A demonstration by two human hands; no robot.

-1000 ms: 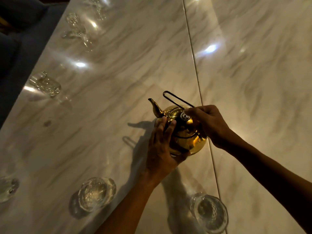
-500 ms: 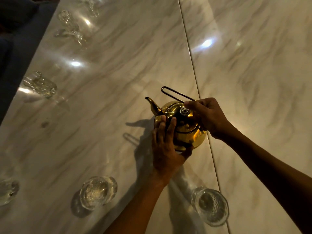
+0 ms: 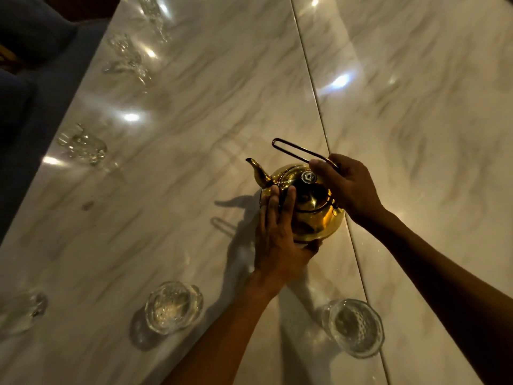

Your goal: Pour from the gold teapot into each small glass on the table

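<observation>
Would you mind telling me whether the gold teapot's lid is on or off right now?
On: the gold teapot has its lid seated, knob on top. The left hand steadies it.

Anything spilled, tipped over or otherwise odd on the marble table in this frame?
Nothing stands out. The gold teapot sits upright, right hand on its wire handle, left hand steadying the body. The near glasses stand upright, with no puddle visible. The far glasses are too blurred to judge.
</observation>
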